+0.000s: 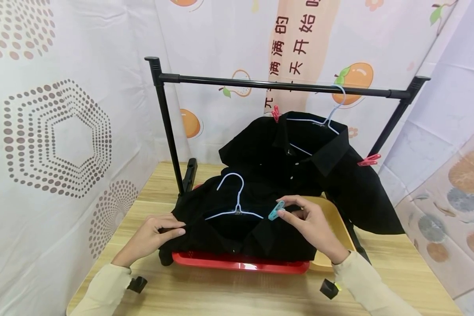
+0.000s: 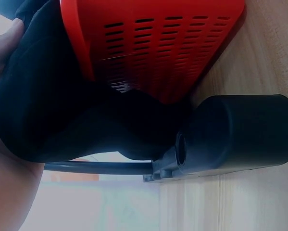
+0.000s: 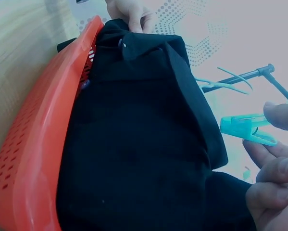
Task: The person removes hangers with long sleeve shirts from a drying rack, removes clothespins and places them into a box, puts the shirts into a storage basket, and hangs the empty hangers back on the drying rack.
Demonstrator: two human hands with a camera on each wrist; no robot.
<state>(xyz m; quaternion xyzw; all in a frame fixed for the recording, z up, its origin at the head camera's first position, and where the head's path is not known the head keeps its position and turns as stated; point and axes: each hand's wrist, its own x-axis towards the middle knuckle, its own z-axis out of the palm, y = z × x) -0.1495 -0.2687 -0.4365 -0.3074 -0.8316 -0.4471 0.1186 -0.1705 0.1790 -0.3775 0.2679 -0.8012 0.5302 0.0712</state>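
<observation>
A black collared shirt [image 1: 229, 245], soft cloth on a thin pale-blue hanger [image 1: 238, 208], lies over a red perforated basket [image 1: 240, 265]. The left hand [image 1: 151, 237] pinches its left side; the right hand [image 1: 313, 224] pinches a smooth turquoise clothespin [image 1: 276, 210] by its right shoulder.

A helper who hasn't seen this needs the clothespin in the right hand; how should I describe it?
Find the black rack, then the red basket low in the head view with a black shirt lying over it. By that shirt's collar, the right hand pinches the clothespin. It is turquoise, unlike the two red clothespins on the hanging shirt.
</observation>
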